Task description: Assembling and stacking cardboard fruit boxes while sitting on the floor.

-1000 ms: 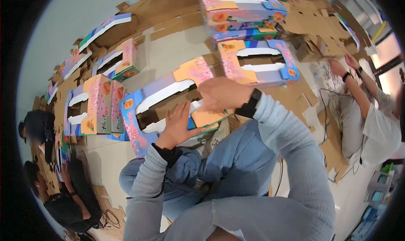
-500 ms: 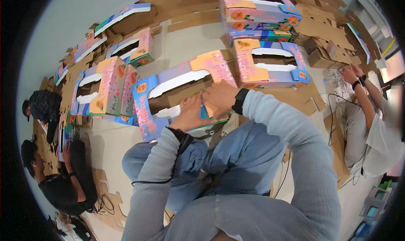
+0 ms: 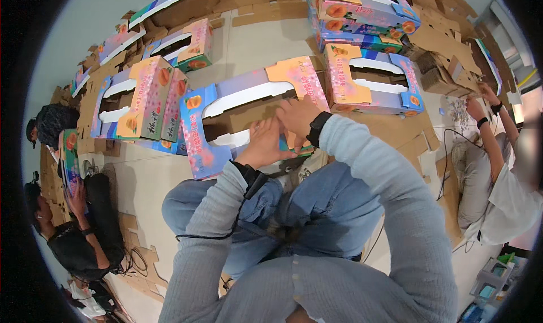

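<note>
A printed cardboard fruit box (image 3: 198, 136) in purple, orange and pink lies before my knees, with a wide opening in its top. My left hand (image 3: 260, 144) grips the near edge of that opening, its fingers over the rim and its thumb down the near side. Close beside it, touching or nearly so, my right hand (image 3: 298, 119) is closed over the same edge where the orange panel begins. The palms cover part of the near wall, and some of the right fingertips are hidden.
Finished-looking boxes stand at left (image 3: 153, 97) and right (image 3: 339, 80), with a stack of boxes (image 3: 362, 26) behind. Flat cardboard sheets (image 3: 396, 133) lie on the floor. One person (image 3: 506, 193) sits at the right, another (image 3: 85, 249) handles a box at the left.
My hands have shifted slightly along the near rim and drawn closer together, the left thumb now showing down the side. The person at the left has raised a box.
</note>
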`<state>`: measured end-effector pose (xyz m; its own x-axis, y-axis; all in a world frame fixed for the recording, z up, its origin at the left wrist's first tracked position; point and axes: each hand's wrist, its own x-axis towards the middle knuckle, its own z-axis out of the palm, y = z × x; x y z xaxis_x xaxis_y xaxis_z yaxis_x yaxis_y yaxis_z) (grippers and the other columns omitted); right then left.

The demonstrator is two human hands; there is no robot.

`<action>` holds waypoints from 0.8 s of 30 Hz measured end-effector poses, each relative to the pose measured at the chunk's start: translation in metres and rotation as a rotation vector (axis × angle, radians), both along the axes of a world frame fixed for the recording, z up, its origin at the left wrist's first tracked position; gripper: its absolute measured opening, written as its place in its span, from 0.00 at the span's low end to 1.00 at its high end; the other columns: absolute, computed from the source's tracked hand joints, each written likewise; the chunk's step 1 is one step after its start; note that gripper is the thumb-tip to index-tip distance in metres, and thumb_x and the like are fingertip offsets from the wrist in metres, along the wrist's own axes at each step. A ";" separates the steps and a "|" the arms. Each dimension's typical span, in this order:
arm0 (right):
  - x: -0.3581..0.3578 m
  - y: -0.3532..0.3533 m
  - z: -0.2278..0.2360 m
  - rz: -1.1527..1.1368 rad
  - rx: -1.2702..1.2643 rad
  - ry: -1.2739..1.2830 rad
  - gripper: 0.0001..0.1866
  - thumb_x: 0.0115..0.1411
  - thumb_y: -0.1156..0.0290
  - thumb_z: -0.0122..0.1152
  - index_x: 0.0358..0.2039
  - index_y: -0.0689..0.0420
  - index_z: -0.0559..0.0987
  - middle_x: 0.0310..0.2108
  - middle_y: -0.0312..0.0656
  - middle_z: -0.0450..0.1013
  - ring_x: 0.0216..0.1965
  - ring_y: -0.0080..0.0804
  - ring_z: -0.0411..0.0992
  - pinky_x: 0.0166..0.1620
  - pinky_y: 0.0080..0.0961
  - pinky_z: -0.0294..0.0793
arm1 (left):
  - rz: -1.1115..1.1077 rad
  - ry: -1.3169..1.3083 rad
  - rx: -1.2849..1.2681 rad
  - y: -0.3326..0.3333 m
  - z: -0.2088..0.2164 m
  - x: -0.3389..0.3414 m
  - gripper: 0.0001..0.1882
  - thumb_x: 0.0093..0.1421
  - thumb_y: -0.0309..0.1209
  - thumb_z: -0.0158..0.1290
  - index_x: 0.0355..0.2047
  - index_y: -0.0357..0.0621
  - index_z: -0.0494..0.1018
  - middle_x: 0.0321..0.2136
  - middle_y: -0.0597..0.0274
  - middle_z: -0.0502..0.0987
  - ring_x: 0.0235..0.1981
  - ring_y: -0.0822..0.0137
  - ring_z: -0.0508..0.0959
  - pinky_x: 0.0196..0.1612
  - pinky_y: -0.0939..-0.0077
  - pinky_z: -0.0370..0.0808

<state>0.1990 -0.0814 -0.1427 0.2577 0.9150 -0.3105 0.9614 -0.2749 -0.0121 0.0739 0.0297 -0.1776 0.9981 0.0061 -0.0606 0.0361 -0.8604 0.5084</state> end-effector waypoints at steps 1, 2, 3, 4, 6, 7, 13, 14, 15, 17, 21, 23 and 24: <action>-0.001 0.002 -0.002 0.004 -0.008 -0.006 0.51 0.20 0.51 0.81 0.48 0.57 0.69 0.46 0.40 0.66 0.50 0.40 0.68 0.44 0.45 0.68 | 0.009 0.004 0.005 -0.001 0.000 0.000 0.48 0.39 0.55 0.66 0.51 0.35 0.61 0.44 0.47 0.68 0.53 0.50 0.65 0.59 0.50 0.51; -0.003 0.004 -0.002 -0.024 -0.023 -0.023 0.51 0.20 0.51 0.81 0.48 0.57 0.69 0.46 0.40 0.66 0.50 0.40 0.68 0.44 0.46 0.69 | 0.016 0.021 -0.002 -0.001 0.000 0.000 0.49 0.38 0.55 0.66 0.53 0.34 0.60 0.46 0.46 0.68 0.54 0.49 0.65 0.60 0.50 0.50; -0.004 0.005 -0.002 -0.044 -0.048 -0.054 0.52 0.19 0.52 0.81 0.48 0.57 0.69 0.45 0.40 0.66 0.50 0.39 0.68 0.44 0.46 0.69 | 0.024 -0.006 0.008 -0.001 -0.001 -0.001 0.49 0.38 0.55 0.66 0.53 0.34 0.60 0.46 0.46 0.68 0.54 0.49 0.65 0.60 0.50 0.50; -0.005 0.006 0.000 -0.046 -0.055 -0.063 0.52 0.19 0.51 0.81 0.48 0.57 0.69 0.45 0.39 0.66 0.50 0.40 0.68 0.43 0.47 0.69 | 0.024 0.008 0.005 -0.002 -0.001 -0.002 0.52 0.38 0.55 0.66 0.55 0.33 0.58 0.47 0.45 0.67 0.54 0.49 0.64 0.61 0.50 0.50; -0.005 0.004 0.005 -0.021 -0.019 -0.064 0.51 0.21 0.50 0.81 0.48 0.56 0.69 0.45 0.39 0.66 0.49 0.40 0.68 0.43 0.46 0.69 | 0.031 0.012 0.006 -0.002 -0.002 -0.005 0.54 0.38 0.55 0.66 0.57 0.32 0.56 0.49 0.44 0.67 0.55 0.49 0.64 0.62 0.50 0.49; -0.004 0.000 0.008 -0.001 -0.037 -0.065 0.50 0.22 0.50 0.80 0.48 0.56 0.69 0.45 0.40 0.67 0.49 0.40 0.68 0.43 0.45 0.70 | 0.027 -0.014 0.023 -0.002 -0.004 -0.007 0.56 0.40 0.56 0.65 0.59 0.31 0.54 0.50 0.44 0.66 0.56 0.48 0.64 0.62 0.50 0.50; -0.010 -0.041 0.011 0.000 0.212 0.125 0.39 0.38 0.56 0.75 0.48 0.62 0.69 0.46 0.47 0.65 0.48 0.44 0.69 0.46 0.38 0.71 | 0.028 -0.258 0.143 -0.002 -0.010 -0.014 0.56 0.45 0.58 0.61 0.63 0.31 0.51 0.54 0.40 0.65 0.58 0.47 0.62 0.63 0.51 0.51; -0.010 -0.047 0.010 -0.003 0.207 0.150 0.35 0.44 0.60 0.72 0.49 0.63 0.69 0.49 0.48 0.65 0.50 0.46 0.68 0.50 0.37 0.70 | 0.046 -0.187 0.098 -0.001 -0.009 -0.013 0.55 0.46 0.59 0.60 0.62 0.31 0.52 0.55 0.40 0.64 0.59 0.46 0.62 0.63 0.52 0.52; -0.011 -0.052 0.007 0.001 0.209 0.160 0.35 0.44 0.60 0.72 0.49 0.63 0.69 0.49 0.48 0.65 0.50 0.46 0.68 0.50 0.37 0.70 | 0.061 -0.111 0.049 -0.002 -0.008 -0.012 0.55 0.46 0.61 0.59 0.62 0.32 0.53 0.55 0.40 0.63 0.59 0.46 0.61 0.63 0.52 0.52; -0.011 -0.058 0.003 -0.023 0.339 0.194 0.29 0.44 0.61 0.71 0.45 0.61 0.72 0.45 0.47 0.67 0.49 0.45 0.68 0.49 0.39 0.71 | 0.053 -0.065 -0.024 0.000 -0.004 -0.009 0.53 0.47 0.62 0.57 0.60 0.34 0.57 0.56 0.39 0.63 0.60 0.46 0.60 0.63 0.53 0.51; -0.013 -0.070 -0.001 -0.090 0.333 0.122 0.28 0.45 0.63 0.70 0.46 0.61 0.72 0.46 0.46 0.70 0.51 0.43 0.68 0.50 0.38 0.71 | 0.106 -0.032 -0.028 -0.004 0.001 -0.003 0.48 0.47 0.59 0.59 0.58 0.36 0.60 0.53 0.42 0.66 0.58 0.49 0.63 0.61 0.57 0.53; -0.015 -0.070 -0.002 -0.080 0.351 0.108 0.29 0.44 0.63 0.71 0.46 0.60 0.72 0.47 0.45 0.70 0.51 0.42 0.68 0.50 0.37 0.72 | 0.112 -0.061 -0.006 -0.006 0.000 -0.002 0.46 0.47 0.58 0.59 0.58 0.37 0.61 0.53 0.43 0.67 0.58 0.50 0.63 0.61 0.57 0.53; -0.015 -0.070 -0.002 -0.093 0.320 0.092 0.30 0.43 0.63 0.72 0.46 0.60 0.73 0.49 0.44 0.70 0.52 0.42 0.68 0.50 0.36 0.72 | 0.128 -0.060 -0.001 -0.007 -0.002 -0.001 0.46 0.48 0.58 0.59 0.58 0.37 0.61 0.53 0.43 0.67 0.58 0.50 0.63 0.61 0.57 0.52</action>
<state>0.1838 -0.1517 -0.1445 0.3291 0.9436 -0.0371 0.9232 -0.3297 -0.1972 0.0726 0.0231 -0.1799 0.9911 0.1334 -0.0011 0.1149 -0.8500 0.5141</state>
